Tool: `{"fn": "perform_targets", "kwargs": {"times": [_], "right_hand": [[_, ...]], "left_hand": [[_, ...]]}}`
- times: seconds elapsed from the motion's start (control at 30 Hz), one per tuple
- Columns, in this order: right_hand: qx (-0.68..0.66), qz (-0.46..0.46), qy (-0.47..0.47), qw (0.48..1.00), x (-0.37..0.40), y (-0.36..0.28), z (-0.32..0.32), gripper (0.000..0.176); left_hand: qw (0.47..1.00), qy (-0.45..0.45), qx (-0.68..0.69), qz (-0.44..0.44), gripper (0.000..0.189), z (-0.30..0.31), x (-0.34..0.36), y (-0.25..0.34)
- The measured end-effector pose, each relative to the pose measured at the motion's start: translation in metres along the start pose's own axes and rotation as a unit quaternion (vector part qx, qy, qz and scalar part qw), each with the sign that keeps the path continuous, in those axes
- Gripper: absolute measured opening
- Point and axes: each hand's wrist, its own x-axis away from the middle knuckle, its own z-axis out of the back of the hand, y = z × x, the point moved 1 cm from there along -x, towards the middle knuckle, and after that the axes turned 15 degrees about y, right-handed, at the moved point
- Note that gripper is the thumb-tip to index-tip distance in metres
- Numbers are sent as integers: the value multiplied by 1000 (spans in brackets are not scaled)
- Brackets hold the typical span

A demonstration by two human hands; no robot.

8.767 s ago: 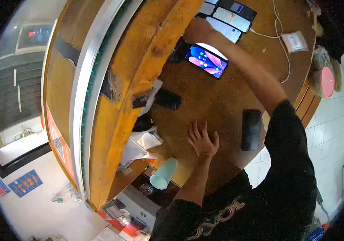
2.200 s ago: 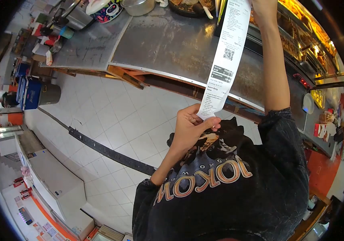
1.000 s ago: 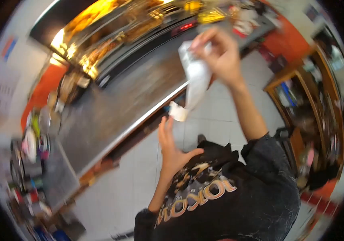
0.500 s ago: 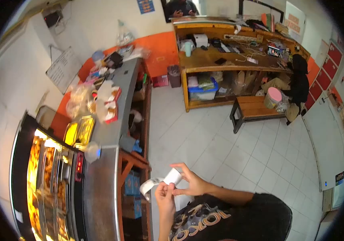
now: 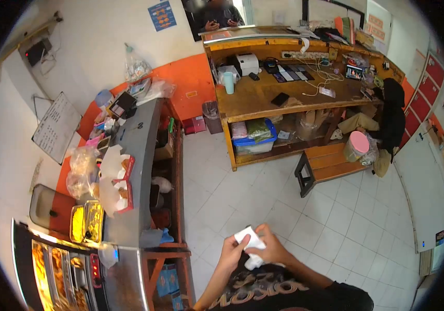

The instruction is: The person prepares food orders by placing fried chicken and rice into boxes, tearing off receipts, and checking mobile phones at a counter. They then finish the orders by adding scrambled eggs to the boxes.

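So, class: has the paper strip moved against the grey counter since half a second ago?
Yes. The paper strip has shifted right in view, away from the grey counter: its loose end overlapped the counter's edge then; now floor shows between them.

A head-worn camera looks forward and down, shirt (image 5: 289,295) close, wooden desk (image 5: 254,96) farther off. Its dark edges seem unreadable.

the grey metal tabletop (image 5: 142,150) carries open red-and-white cartons (image 5: 111,197), yellow-filled trays (image 5: 95,220) and scissors (image 5: 140,125). on the brown wooden tabletop (image 5: 257,96) stand a white printer (image 5: 247,64) and mint tumbler (image 5: 228,83), with a black smartphone (image 5: 280,99) lying near the front edge. a pink-lidded tub (image 5: 355,146) sits on the low bench (image 5: 328,158).
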Motion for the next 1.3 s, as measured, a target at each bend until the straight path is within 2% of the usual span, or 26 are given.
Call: {"fn": "perform_targets", "kwargs": {"times": [0.03, 0.13, 0.17, 0.27, 0.3, 0.4, 0.5, 0.6, 0.67, 0.73, 0.8, 0.83, 0.87, 0.9, 0.93, 1.03, 1.07, 1.1, 1.13, 1.2, 1.3], "right_hand": [[-18, -50, 24, 998, -21, -9, 8, 58], [-21, -48, 60, 997, -86, -19, 36, 57], [-18, -48, 62, 997, -105, -19, 48, 57], [47, -21, 63, 997, -161, -15, 79, 33], [23, -70, 112, 991, -178, -9, 86, 26], [13, -99, 148, 984, -235, 0, 117, 26], [9, -71, 192, 979, -304, 20, 153, 26], [-24, -67, 229, 971, -390, 35, 204, 27], [42, -60, 230, 970, -454, 39, 248, 26], [33, -65, 223, 972, -516, 34, 292, 26], [22, -50, 214, 975, -586, 25, 333, 26], [-28, 21, 246, 969, -620, 25, 348, 27], [-13, 18, 251, 968, -652, 19, 367, 28], [18, -48, 245, 968, -681, -1, 387, 29], [48, -118, 233, 964, -710, -21, 405, 30], [-4, 30, 261, 965, -808, -25, 446, 32], [-8, 73, 280, 957, -838, -24, 456, 33], [-8, 101, 277, 955, -867, -27, 466, 32], [-8, 131, 276, 952, -893, -30, 477, 32], [1, 92, 259, 962, -930, -35, 490, 32], [-86, 96, 259, 957, -971, -25, 499, 29]], "left_hand": [[1000, -11, 3, -4, 22, -9, -28, 12], [991, 3, 134, 11, 21, -51, -97, 57], [991, 1, 136, 12, 21, -64, -121, 69], [996, -30, 88, -8, 22, -101, -189, 103], [996, -51, 69, -18, 22, -114, -211, 115], [995, -83, 17, -45, 19, -158, -281, 149], [981, -131, -57, -131, 14, -208, -358, 170], [963, -160, -126, -175, 14, -273, -442, 198], [955, -145, -124, -225, 13, -324, -503, 214], [959, -149, -119, -211, 13, -380, -559, 248], [926, -81, -189, -316, 13, -436, -613, 286], [926, -121, -180, -309, 15, -459, -649, 301], [918, -114, -174, -338, 14, -489, -667, 325], [893, -85, -207, -391, 15, -514, -690, 346], [879, -84, -248, -399, 16, -532, -720, 363], [871, -75, -220, -433, 18, -593, -800, 409], [823, -87, -240, -508, 17, -613, -821, 428], [850, -42, -294, -434, 17, -631, -838, 443], [851, -41, -300, -430, 17, -646, -865, 451], [853, -102, -227, -458, 20, -672, -913, 464], [833, -124, -308, -442, 20, -695, -959, 482]]}}
